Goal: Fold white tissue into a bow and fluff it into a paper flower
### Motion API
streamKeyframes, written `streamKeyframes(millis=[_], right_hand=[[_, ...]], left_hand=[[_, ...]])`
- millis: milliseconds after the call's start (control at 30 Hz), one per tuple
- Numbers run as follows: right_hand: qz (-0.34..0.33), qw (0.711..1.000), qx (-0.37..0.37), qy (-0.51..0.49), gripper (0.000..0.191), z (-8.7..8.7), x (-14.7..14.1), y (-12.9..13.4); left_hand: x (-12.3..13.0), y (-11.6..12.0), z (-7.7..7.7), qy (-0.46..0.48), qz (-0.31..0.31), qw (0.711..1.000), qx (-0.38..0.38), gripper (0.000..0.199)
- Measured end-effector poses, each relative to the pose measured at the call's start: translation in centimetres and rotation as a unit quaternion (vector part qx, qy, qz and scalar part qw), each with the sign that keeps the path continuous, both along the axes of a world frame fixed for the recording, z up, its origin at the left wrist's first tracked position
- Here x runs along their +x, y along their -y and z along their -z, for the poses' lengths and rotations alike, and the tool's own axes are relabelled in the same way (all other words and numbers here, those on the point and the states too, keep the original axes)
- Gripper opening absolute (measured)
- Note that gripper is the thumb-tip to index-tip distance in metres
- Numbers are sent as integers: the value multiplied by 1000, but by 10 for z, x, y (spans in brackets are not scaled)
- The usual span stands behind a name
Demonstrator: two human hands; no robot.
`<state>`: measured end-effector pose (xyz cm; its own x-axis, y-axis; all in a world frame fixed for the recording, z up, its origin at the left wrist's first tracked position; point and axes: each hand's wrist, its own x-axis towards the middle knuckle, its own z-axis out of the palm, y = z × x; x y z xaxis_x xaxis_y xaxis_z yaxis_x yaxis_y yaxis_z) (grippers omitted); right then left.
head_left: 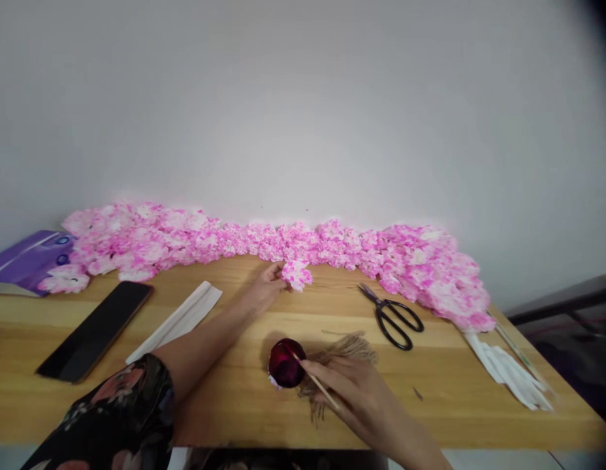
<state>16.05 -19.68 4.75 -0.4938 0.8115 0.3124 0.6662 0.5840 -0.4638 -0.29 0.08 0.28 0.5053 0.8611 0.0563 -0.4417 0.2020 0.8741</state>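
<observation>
My left hand is closed on a small white flower with pink-tinted petals, held just in front of the row of pink flowers. A thin brush is pinched in my right hand, its tip in a small round cup of dark magenta liquid. Beneath and behind the right hand lies a bundle of brown twine-like strands.
Black-handled scissors lie right of centre on the wooden table. A black phone, folded white paper and purple package are on the left. White strips lie at the right, near the wall.
</observation>
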Motion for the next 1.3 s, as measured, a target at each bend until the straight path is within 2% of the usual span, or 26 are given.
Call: streamKeyframes(millis=[100,233,333,433,500,667,900,1067,1300], right_hand=[[41,999,-2,0,45,-3,19,-10],[139,990,-3,-15,43,-7,37,-51],[201,976,-15,-81,47,-5,32,-89],[196,969,-47,-140,56,0,18,-115],[193,966,-43,-165,52,3,9,-123],[207,948,-29,-239,32,7,0,-123],[215,922,-63,-316,23,13,2,-121],[234,912,-76,-329,15,15,3,-122],[244,910,-71,-328,15,10,4,-120]], left_hand=[[-1,0,-1,8,2,1000,-9,32],[0,2,-2,27,19,999,-31,37],[1,5,-1,32,27,998,-46,41],[2,6,-1,21,24,998,-51,43],[1,6,-1,3,26,999,-45,43],[1,6,-3,-29,24,999,-21,43],[3,5,-1,-67,42,997,0,43],[4,3,1,-67,47,996,26,42],[5,3,0,-79,38,995,44,38]])
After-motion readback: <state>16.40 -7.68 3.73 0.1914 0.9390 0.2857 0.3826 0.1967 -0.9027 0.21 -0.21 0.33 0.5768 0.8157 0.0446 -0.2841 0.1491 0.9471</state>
